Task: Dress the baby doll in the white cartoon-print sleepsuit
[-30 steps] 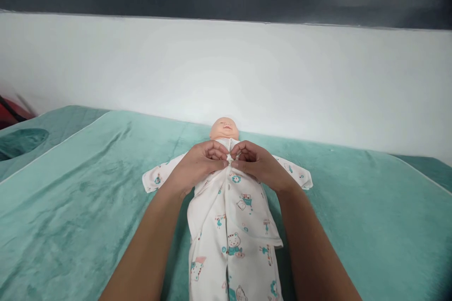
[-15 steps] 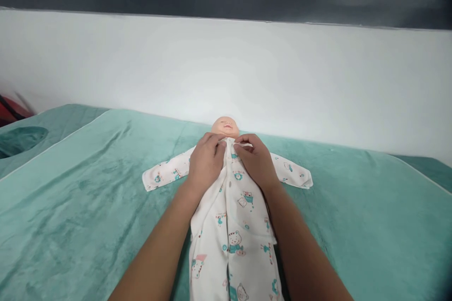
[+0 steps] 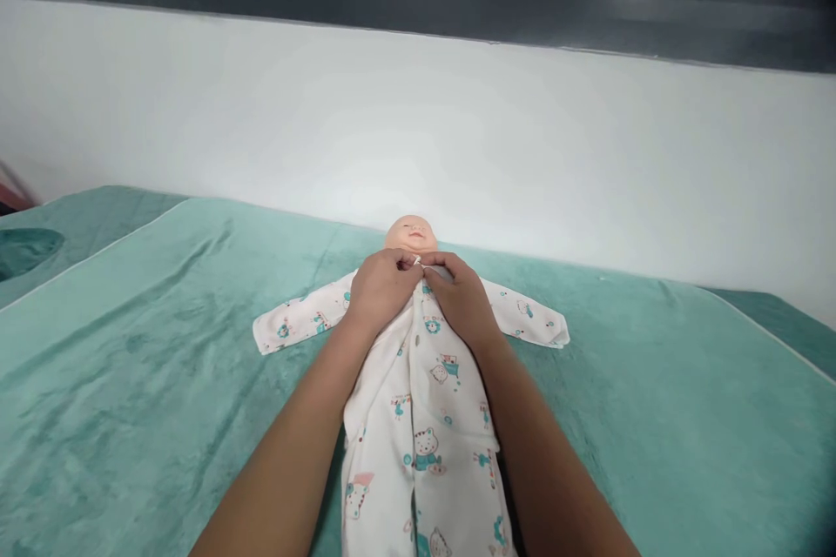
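A: Found what in the hands?
B: Saw left hand (image 3: 384,291) and right hand (image 3: 463,298) curled, fingertips pinched on the garment (image 3: 450,405) at its collar (image 3: 417,260). Located doll (image 3: 410,233) wearing it, centre, face-up on green cloth (image 3: 163,365), head towards the far wall (image 3: 418,122).
A: Judged any risk?
B: Suspected slipping or bunching, from slight grip on soft, thin fabric. Logged smooth rounded head, plush creased cloth, tubular printed sleeves (image 3: 302,320) spread left and right.

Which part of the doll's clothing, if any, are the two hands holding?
The left hand and right hand pinch the white printed top at the neckline, where its front edges meet.
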Demonstrator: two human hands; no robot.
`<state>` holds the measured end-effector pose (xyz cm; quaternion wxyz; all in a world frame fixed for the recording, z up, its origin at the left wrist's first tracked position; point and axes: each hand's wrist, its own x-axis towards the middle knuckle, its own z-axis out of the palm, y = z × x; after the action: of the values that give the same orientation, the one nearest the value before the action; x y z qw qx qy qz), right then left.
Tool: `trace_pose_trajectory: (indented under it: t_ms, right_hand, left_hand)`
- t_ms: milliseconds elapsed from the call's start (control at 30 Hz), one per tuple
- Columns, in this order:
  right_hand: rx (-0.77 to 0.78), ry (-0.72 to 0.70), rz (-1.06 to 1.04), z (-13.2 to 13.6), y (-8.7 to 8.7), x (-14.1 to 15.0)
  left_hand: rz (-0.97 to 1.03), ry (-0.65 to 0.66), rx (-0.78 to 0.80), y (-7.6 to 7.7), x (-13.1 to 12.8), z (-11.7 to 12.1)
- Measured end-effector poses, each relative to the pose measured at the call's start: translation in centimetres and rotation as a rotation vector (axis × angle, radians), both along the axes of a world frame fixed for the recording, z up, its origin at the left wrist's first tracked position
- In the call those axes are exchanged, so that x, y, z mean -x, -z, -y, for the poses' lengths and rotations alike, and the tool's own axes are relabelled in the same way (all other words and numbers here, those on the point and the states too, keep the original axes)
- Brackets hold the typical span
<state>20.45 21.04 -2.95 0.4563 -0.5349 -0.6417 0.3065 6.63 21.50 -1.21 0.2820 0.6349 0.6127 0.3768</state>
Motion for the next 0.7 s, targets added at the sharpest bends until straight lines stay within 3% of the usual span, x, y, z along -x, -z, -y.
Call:
trace_pose_trajectory:
  t_ms: [200, 333, 700]
  right_hand:
    - [0.013, -0.018, -0.05, 0.11, 0.0, -0.33]
    - [-0.009, -0.035, -0.067, 0.05, 0.07, -0.43]
    - [0.062, -0.041, -0.069, -0.07, -0.66, -0.35]
  left_hand:
    - [0.306, 0.075, 0.024, 0.41, 0.65, -0.06]
    - [0.466, 0.048, 0.083, 0.41, 0.57, 0.05]
    - [0.628, 0.092, 0.136, 0.13, 0.53, 0.62]
